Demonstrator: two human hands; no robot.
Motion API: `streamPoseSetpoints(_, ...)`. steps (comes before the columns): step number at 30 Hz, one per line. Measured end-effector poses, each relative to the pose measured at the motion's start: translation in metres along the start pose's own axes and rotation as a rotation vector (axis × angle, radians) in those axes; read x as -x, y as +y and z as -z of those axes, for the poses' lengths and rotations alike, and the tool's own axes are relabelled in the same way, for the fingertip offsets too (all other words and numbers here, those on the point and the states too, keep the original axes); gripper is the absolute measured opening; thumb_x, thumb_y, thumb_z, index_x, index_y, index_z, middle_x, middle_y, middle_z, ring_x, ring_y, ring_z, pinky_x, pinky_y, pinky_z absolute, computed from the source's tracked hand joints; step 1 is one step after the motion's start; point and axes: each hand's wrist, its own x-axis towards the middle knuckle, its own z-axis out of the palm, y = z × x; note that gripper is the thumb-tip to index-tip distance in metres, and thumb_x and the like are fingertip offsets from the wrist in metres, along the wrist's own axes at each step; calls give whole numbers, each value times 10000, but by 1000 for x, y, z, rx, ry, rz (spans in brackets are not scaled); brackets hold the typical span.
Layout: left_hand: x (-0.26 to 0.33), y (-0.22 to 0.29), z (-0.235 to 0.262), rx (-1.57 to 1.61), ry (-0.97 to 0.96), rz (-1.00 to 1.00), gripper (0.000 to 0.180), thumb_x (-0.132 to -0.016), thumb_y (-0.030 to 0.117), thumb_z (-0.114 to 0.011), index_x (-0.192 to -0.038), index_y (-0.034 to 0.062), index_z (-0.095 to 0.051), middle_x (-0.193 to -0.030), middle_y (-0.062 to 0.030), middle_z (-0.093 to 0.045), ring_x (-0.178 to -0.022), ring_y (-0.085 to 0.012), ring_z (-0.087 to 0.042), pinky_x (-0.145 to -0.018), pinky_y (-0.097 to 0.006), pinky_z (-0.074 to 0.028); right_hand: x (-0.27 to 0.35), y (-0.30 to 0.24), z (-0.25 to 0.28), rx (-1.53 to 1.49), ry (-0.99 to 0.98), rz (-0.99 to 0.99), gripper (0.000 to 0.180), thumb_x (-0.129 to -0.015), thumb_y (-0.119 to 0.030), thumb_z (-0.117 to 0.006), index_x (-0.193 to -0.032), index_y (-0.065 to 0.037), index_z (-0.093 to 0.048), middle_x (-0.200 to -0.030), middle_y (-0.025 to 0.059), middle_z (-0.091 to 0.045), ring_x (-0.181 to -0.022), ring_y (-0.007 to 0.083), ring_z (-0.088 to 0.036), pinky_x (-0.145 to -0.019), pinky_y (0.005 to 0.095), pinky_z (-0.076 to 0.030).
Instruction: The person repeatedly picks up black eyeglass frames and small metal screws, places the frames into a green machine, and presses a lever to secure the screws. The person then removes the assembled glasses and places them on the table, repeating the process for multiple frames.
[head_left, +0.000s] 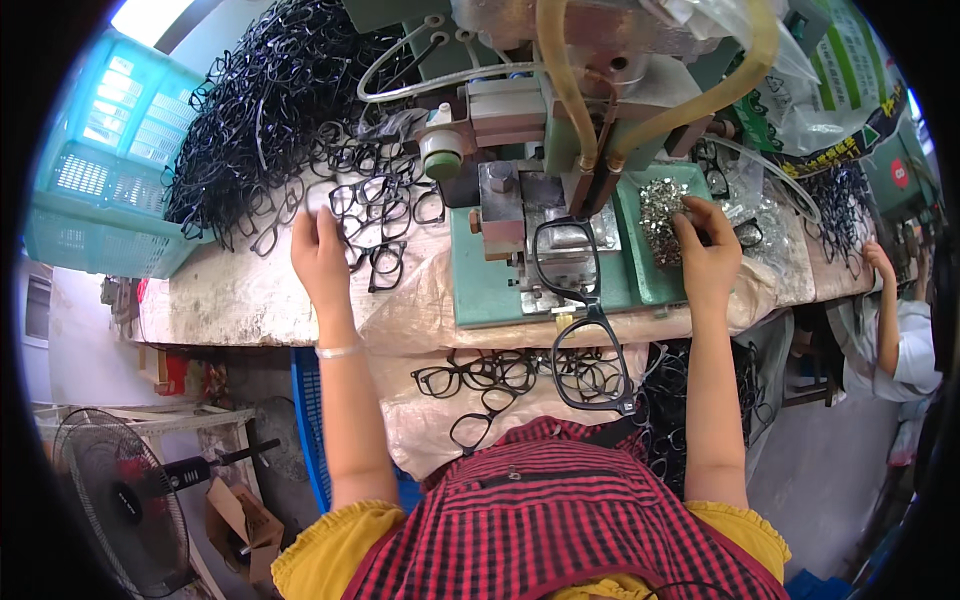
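Head view looks down on a green machine (560,150) at the far side of the surface (230,295). One black eyeglass frame (567,255) lies on the machine's green base plate, its long axis running away from the person, one lens ring toward the machine head and the other toward the plate's near edge. A second frame (592,360) hangs just below that edge, also lengthwise toward the person.

Left of the machine, the left hand (320,255) lies flat, fingers together and nearly straight, its fingertips touching the loose frames at the edge of a big black pile of frames (270,110); whether it grips one cannot be told.

Right of the machine, the right hand (705,250) curls its fingers into a green tray of small silvery metal parts (660,205), fingertips pinched among them; what they hold is hidden.
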Motion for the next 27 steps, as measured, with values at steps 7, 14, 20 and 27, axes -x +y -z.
streamPoseSetpoints(7, 54, 81, -2, 453, 29, 239, 177, -1008, 208, -608, -884, 94, -553, -748, 31, -567, -587, -19, -491, -479, -158, -382, -6, -15, 13, 667, -104, 558, 195, -791, 5, -676, -976, -49, -704, -845, 112, -675, -824, 312, -636, -760, 406, -506)
streamPoseSetpoints(14, 105, 142, 9, 422, -445, -3, 66, -991, 63, -572, -989, 4, -544, -859, -86, -620, -608, -81, -549, -531, -183, -419, -15, -3, 32, 825, -301, 899, 244, -707, -51, -593, -932, -63, -685, -880, 55, -644, -888, 248, -618, -658, 370, -476)
streamPoseSetpoints(20, 92, 153, 9, 610, -145, -35, 125, -1056, 160, -480, -1049, 51, -541, -920, -95, -587, -692, -87, -516, -516, -179, -419, -20, -43, 18, 349, -111, 467, 88, -770, -42, -701, -858, -44, -705, -858, 121, -672, -853, 318, -638, -749, 402, -502)
streamPoseSetpoints(27, 55, 224, -20, 551, -267, -608, 211, -1028, 196, -545, -1025, -11, -507, -957, -183, -611, -632, -192, -626, -511, -254, -534, -4, -23, 2, 763, -126, 425, 99, -750, -76, -726, -848, -67, -718, -875, 91, -657, -933, 310, -613, -789, 428, -502)
